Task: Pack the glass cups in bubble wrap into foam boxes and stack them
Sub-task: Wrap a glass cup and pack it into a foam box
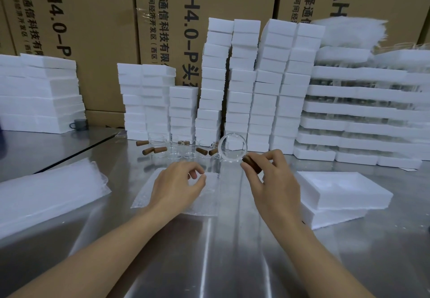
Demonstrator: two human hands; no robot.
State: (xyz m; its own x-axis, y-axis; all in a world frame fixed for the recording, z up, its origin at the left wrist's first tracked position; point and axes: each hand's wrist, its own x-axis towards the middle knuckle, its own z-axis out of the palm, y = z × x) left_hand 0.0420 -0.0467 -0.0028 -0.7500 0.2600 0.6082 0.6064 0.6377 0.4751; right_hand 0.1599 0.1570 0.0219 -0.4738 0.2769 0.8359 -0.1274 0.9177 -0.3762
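My right hand (267, 179) grips the brown wooden handle of a glass cup (232, 148), held above the table with its round mouth facing me. A sheet of bubble wrap (151, 195) lies flat on the steel table under my left hand (179, 186), whose fingers are loosely curled just over the sheet and hold nothing. Several more glass cups with wooden handles (172, 150) stand in a row behind the sheet. An open foam box (344, 190) sits to the right on top of another foam piece.
A pile of bubble wrap sheets (46, 195) lies at the left. Tall stacks of foam boxes (242, 83) stand at the back, flat foam trays with glassware (363, 116) at the right, more foam (39, 92) at the far left. Cardboard cartons (97, 30) form the back wall. A grey mug (80, 124) stands left.
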